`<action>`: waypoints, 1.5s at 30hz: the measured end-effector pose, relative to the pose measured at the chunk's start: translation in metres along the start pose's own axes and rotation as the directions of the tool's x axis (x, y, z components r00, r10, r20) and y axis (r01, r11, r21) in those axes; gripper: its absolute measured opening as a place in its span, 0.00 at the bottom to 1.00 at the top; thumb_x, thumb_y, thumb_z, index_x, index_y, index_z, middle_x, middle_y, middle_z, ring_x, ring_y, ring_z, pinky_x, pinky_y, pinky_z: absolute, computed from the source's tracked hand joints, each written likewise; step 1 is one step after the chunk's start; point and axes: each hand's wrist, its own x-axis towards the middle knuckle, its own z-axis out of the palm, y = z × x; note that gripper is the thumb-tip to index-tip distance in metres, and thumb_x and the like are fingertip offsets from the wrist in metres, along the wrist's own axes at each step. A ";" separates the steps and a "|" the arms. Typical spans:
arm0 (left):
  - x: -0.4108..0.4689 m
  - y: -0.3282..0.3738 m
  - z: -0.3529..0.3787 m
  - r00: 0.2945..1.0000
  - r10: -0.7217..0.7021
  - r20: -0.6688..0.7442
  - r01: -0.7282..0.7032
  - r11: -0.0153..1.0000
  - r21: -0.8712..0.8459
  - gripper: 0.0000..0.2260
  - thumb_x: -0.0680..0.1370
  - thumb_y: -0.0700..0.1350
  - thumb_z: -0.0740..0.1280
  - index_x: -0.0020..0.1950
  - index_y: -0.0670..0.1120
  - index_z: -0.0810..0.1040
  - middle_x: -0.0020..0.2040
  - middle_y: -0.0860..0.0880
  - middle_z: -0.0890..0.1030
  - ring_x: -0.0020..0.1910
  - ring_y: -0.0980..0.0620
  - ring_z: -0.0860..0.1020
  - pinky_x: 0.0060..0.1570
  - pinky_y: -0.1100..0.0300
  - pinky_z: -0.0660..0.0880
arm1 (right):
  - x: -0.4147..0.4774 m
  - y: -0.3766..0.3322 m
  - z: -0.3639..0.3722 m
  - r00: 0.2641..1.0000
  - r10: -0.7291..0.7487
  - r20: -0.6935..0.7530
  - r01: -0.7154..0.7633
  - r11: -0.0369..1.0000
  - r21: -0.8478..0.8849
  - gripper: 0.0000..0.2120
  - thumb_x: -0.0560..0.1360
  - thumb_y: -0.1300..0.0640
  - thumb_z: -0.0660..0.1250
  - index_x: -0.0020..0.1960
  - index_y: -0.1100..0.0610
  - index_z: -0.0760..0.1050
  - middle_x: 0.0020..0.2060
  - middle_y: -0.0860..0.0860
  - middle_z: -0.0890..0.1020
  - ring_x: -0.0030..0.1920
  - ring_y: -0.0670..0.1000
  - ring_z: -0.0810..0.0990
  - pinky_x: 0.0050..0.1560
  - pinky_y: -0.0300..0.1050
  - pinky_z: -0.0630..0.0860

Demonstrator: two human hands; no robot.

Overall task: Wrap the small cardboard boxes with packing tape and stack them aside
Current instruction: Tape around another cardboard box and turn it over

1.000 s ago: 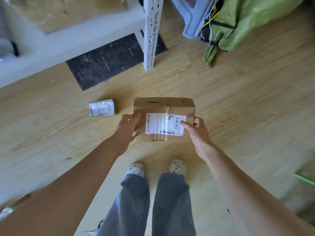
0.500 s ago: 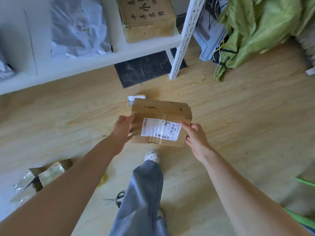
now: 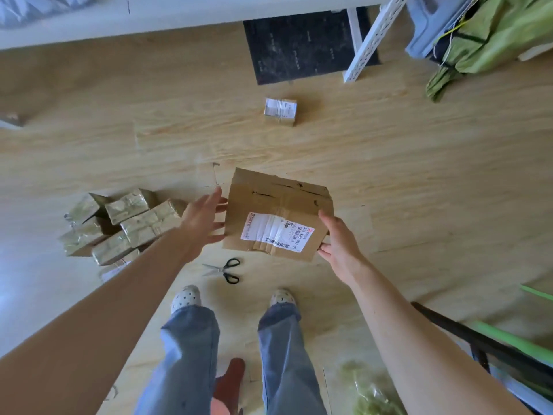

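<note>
Two hands on the cardboard box (image 3: pixel 278 205), held in the air above the floor (image 3: pixel 389 163), label (image 3: pixel 276 232) face up. The left hand (image 3: pixel 203 218) has fairly straight fingers flat against the left edge, more a brace than a grip. The right hand (image 3: pixel 338 241) pinches the near right corner, thumb on top, fingers underneath. Tape seems to run over the label already, so I read this as carry-and-place. Likely target: the stack of wrapped boxes (image 3: pixel 125 226) on the floor to the left. Squeeze from both sides so the flat palm doesn't slip, hold it level, set it down square, since the pile looks loose and uneven. Scissors (image 3: pixel 223 270) lie near the feet, so step clear. One small taped box (image 3: pixel 280 110) lies apart, further ahead.
</note>
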 end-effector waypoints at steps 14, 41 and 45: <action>0.177 -0.127 -0.076 0.996 0.014 0.091 -0.021 0.997 0.073 0.14 0.73 0.60 0.69 0.49 0.51 0.80 0.52 0.53 0.82 0.51 0.51 0.81 0.53 0.51 0.77 | 0.128 0.140 0.083 1.000 0.000 -0.018 -0.001 0.998 -0.057 0.11 0.75 0.54 0.69 0.54 0.49 0.70 0.50 0.48 0.82 0.52 0.48 0.80 0.55 0.44 0.70; 0.387 -0.238 -0.059 0.948 0.307 0.086 -0.317 0.936 0.154 0.17 0.73 0.59 0.71 0.52 0.48 0.77 0.51 0.50 0.80 0.42 0.45 0.83 0.48 0.50 0.80 | 0.357 0.239 0.079 0.927 -0.289 0.237 0.356 0.877 -0.322 0.32 0.70 0.56 0.75 0.69 0.47 0.64 0.59 0.47 0.79 0.57 0.49 0.79 0.61 0.50 0.73; 0.385 -0.248 -0.058 0.944 0.316 0.094 -0.328 0.928 0.175 0.19 0.70 0.58 0.74 0.53 0.48 0.74 0.51 0.50 0.80 0.42 0.47 0.83 0.46 0.52 0.81 | 0.355 0.247 0.081 0.923 -0.304 0.237 0.374 0.853 -0.363 0.33 0.71 0.52 0.75 0.71 0.49 0.62 0.59 0.46 0.78 0.57 0.47 0.79 0.62 0.52 0.73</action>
